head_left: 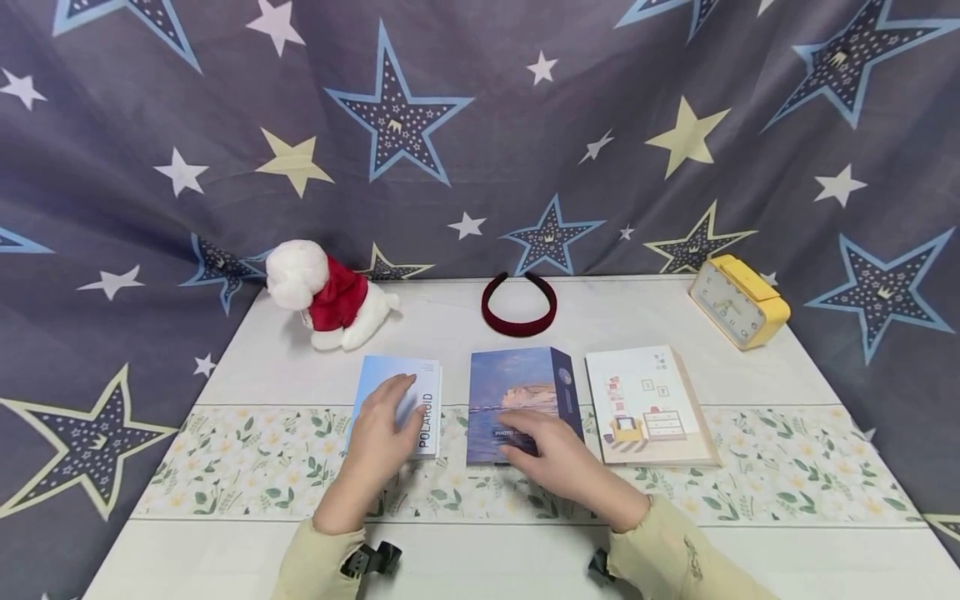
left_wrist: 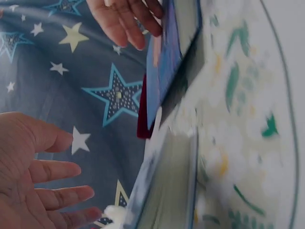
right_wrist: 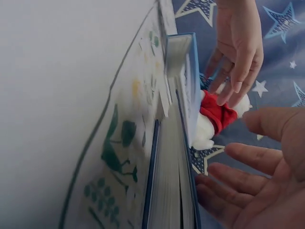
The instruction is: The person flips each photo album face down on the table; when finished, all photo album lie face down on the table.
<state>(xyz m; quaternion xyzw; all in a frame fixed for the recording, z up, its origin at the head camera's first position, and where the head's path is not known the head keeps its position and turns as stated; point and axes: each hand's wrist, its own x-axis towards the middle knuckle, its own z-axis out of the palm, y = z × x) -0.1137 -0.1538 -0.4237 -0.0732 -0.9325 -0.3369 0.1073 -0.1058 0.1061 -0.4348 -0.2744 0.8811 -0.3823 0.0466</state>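
My left hand (head_left: 382, 437) hovers over a light-blue and white album lettered POLAROID (head_left: 429, 375), its fingers loosely spread. In the left wrist view that hand (left_wrist: 47, 176) shows apart from the cover, nothing between thumb and fingers. To its right lies a dark blue album with a seaside cliff picture (head_left: 510, 371), its jacket flap reaching over the right side. Over its lower part is my right hand (head_left: 555, 454), fingers relaxed and slightly bent. The right wrist view has this hand (right_wrist: 262, 176) close beside the cover, holding nothing. Page edges of the dark blue album (right_wrist: 169, 176) face that camera.
A third book with a drawn room scene (head_left: 637, 383) lies at the right. Behind stand a white plush dog in red (head_left: 337, 296), a dark red headband (head_left: 521, 327) and a yellow alarm clock (head_left: 738, 302). A starry curtain (head_left: 465, 83) hangs behind the table.
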